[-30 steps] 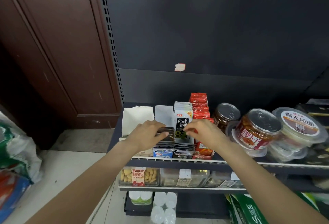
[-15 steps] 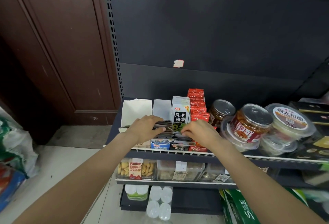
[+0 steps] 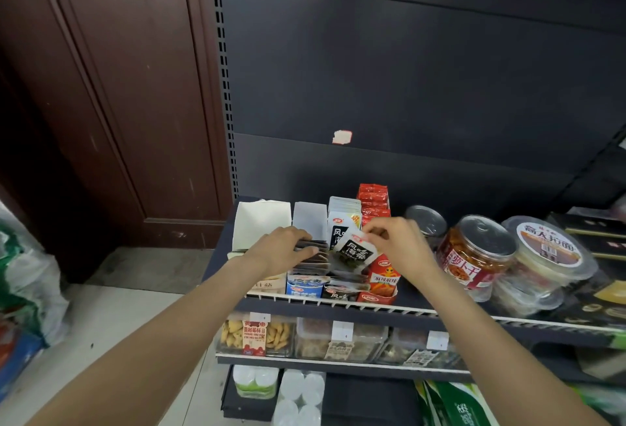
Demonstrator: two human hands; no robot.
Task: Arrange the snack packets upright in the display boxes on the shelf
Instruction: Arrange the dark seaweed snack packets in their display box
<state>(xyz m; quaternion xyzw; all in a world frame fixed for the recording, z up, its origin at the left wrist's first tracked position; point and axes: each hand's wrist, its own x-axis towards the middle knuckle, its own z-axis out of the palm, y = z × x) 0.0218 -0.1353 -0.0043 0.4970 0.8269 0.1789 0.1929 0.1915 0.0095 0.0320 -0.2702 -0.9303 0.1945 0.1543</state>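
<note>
Head view: task approx. halfway. Right hand (image 3: pixel 403 249) pinches one black-and-white seaweed snack packet (image 3: pixel 354 252) by its top edge, tilted over the white cardboard display box (image 3: pixel 333 291); left hand (image 3: pixel 283 251) presses flat-fingered on leaning dark packets (image 3: pixel 313 258), probably unsorted; red packets (image 3: pixel 374 202) already upright.
</note>
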